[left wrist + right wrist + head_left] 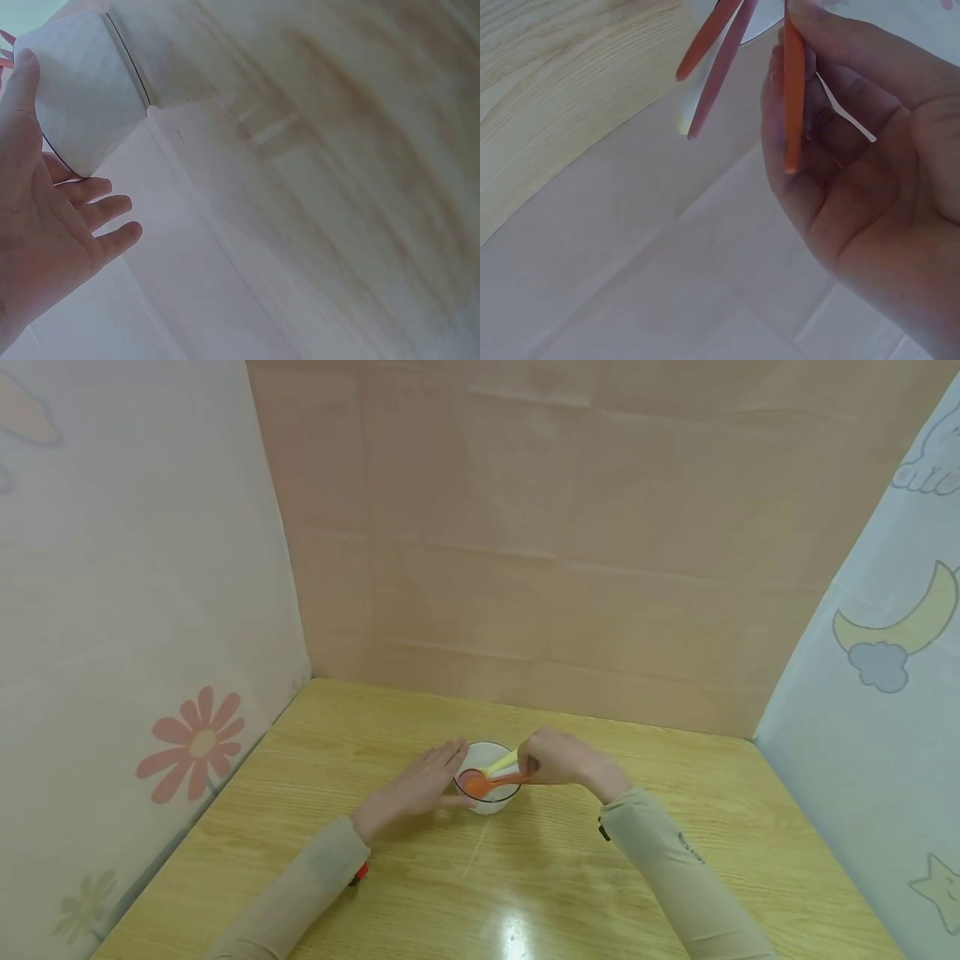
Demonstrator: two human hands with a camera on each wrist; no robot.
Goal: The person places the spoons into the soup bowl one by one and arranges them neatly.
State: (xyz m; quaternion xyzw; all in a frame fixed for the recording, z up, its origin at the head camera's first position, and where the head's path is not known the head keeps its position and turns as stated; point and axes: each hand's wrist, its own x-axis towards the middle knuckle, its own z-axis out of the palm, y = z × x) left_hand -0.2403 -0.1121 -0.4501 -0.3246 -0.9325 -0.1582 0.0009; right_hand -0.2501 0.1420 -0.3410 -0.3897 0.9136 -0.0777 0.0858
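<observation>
A white bowl point(491, 807) with a dark rim stands on the table, with several spoons leaning in it. My left hand point(420, 781) holds it at the left side, thumb against the near wall and fingers at the rim. In the left wrist view the thumb presses the faceted wall of the bowl point(86, 82), and the other fingers stick out past the rim. My right hand point(558, 756) is over the bowl's right edge and pinches an orange spoon point(793, 105) by its handle. Beside it are a yellow spoon point(502, 763), a pink handle point(720, 75) and another orange handle point(705, 45).
The wooden table point(637, 877) extends around the bowl. A plain pinkish sheet point(525, 568) hangs behind it, and patterned sheets point(187, 568) stand at both sides. Dark bands show at the cuffs of both sleeves point(645, 835).
</observation>
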